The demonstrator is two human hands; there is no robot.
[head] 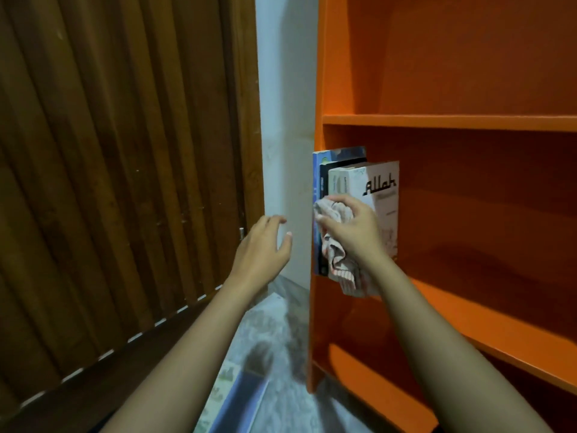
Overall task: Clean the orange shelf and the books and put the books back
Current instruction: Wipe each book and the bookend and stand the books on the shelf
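The orange shelf fills the right side of the head view. Three books stand upright at the left end of its middle board: a blue one, a dark one and a white one with black lettering on its cover. My right hand grips a pale crumpled cloth and presses it against the books' spines. My left hand hovers to the left of the shelf, fingers spread, holding nothing.
A dark wooden slatted door takes up the left. A white wall strip runs between door and shelf. On the pale patterned floor near the bottom lies a blue-edged book. The other shelf boards hold nothing.
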